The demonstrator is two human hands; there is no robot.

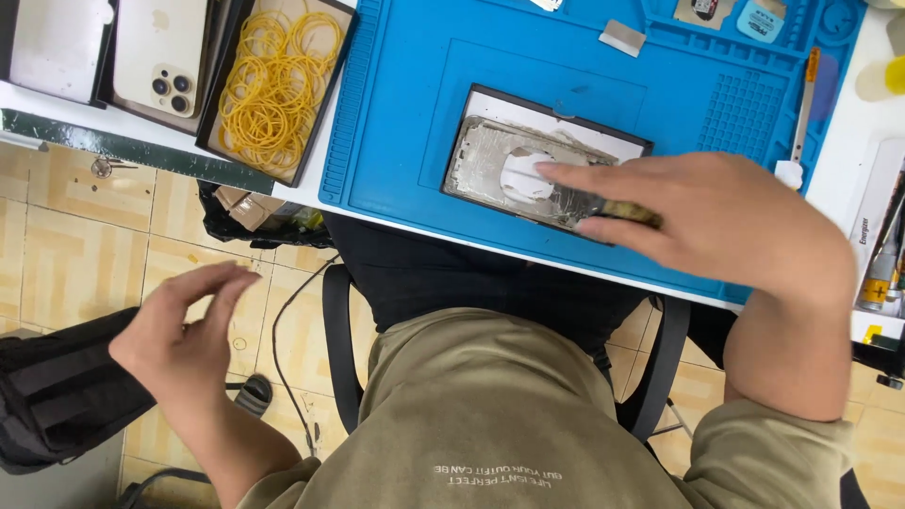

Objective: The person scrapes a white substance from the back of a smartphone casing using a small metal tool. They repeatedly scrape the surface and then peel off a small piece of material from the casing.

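**Steadying the phone back panel on the mat**

We keep the right hand low over the phone back panel, which lies flat, inner side up, near the front edge of the blue work mat. The fingers are stretched out and rest on the panel's right part; they close on nothing, and a small brownish object sits under the fingertips, too blurred to identify. We judge that light, even pressure serves best here, so the panel does not slide toward the mat's edge. The left hand hangs off the table beside the chair, fingers loosely spread and empty. A tray of yellow rubber bands stands well clear to the left.
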